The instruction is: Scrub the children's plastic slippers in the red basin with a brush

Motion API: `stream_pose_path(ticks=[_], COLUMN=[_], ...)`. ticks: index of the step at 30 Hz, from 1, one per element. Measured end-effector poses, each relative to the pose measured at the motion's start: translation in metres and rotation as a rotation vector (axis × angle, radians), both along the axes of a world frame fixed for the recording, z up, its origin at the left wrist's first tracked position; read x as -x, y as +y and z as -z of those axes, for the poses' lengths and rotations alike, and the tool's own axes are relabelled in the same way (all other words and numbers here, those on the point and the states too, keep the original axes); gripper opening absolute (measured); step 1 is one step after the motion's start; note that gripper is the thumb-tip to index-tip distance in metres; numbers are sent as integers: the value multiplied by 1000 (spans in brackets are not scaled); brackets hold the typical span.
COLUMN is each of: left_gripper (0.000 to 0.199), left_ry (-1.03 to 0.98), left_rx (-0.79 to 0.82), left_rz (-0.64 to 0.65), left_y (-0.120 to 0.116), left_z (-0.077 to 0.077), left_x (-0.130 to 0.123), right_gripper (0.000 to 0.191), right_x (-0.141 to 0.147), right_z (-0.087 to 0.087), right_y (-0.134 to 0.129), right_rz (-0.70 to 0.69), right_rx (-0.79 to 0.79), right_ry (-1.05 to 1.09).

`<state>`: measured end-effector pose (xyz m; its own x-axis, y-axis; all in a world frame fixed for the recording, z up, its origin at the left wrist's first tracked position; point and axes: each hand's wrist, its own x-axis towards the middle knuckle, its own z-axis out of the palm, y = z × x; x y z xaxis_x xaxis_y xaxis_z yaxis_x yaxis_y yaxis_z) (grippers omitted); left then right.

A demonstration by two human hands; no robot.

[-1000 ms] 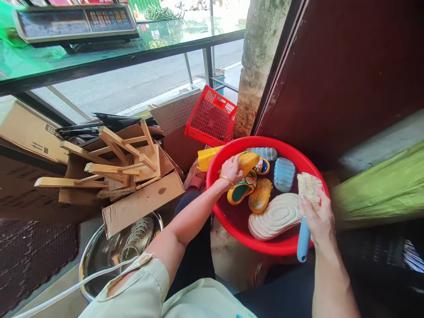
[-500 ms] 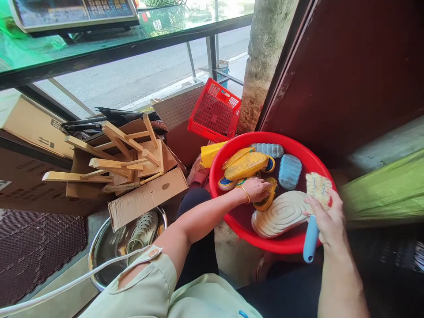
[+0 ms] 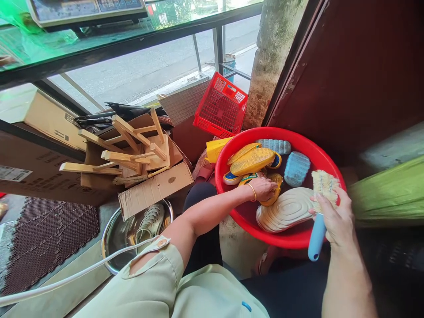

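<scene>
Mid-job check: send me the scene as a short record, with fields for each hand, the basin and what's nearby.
left hand: left hand on a yellow slipper
right hand: right hand holding a blue-handled brush, bristles up
basin: red plastic basin with yellow, pale blue and beige slippers in it
nearby: steel bowl with a pale clog in it; red plastic crate beyond the basin

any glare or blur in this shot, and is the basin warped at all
In the head view, sunlight washes out the street, the glass counter top carries a green glare, the red basin looks warped into an oval, and the lower right corner falls into dark shadow.
</scene>
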<state>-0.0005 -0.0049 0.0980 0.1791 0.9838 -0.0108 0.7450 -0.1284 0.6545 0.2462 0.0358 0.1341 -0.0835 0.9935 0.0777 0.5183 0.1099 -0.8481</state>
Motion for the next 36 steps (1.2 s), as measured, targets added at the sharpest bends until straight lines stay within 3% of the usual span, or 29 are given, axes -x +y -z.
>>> stream_pose_path(ticks=[2,4,8,14,17,22,25,28,31,36], left_gripper=[16,18,25,43,44,42,40,38,45,84], left_ry=[-57,-56,73,297,343,298,120,-140,-300,-156], left_rx=[6,6,-14,27,46,63,70,102,148,218], left_rz=[-8,4,49,140,170,147,133,17,-152,-391], left_y=[0,1,2,2,0,-3,-1,14,46,108], left_z=[2,4,5,-5,-12,-15,-10,-7,-8,2], left_x=[0,0,-1,-2,-2,-2,-2,-5,-20,-71], right_gripper=[92,92,89,115,117,114,107,96,88,84], right_x=[4,8,12,13,12,9,9,9,8,7], right_z=[-7,-14,-21,-23,-23,-22,-25,-34,-44,-53], right_y=[-2,-3,-5,-7,-8,-9,-10,-10,-10,-11], right_rz=[54,90,115,75,112,121,149,177,194,190], right_rx=[198,288,322,313,315,361,309,263,229,241], right_ry=[123,214,317,393,438,396,438,519,573,584])
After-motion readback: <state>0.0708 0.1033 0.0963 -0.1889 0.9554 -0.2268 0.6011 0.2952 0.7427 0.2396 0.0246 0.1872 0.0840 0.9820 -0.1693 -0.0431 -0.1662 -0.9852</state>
